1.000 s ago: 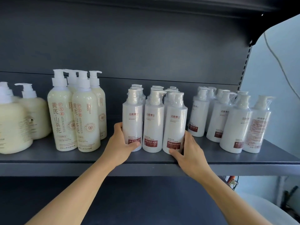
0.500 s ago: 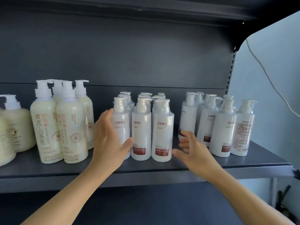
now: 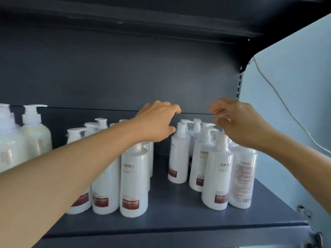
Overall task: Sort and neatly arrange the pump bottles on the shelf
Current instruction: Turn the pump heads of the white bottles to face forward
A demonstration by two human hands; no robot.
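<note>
At the far left of the shelf [image 3: 179, 222] stood two cream pump bottles [image 3: 35, 136], rounder than the rest. Right of them, near the front edge, a tight cluster of white pump bottles [image 3: 134, 183] with dark red labels stood upright, partly hidden by the left forearm. The left hand [image 3: 154, 122] hovered above and behind that cluster, fingers loosely curled and grasping nothing. Across a gap of bare shelf stood the second white group [image 3: 216, 172] — looser, its rows staggered, the rightmost bottle [image 3: 243, 176] turned so its printed back label faced out. The right hand [image 3: 240, 122] hung over this group's pump heads, fingers bent yet holding nothing, though motion blur left it unclear whether the fingertips touched a pump.

These bottles looked like stiff, glossy plastic, probably full and fairly heavy — and tall enough to topple against neighbours. A grip round the body below the shoulder would likely serve better than the pump head, which may swivel.
</note>
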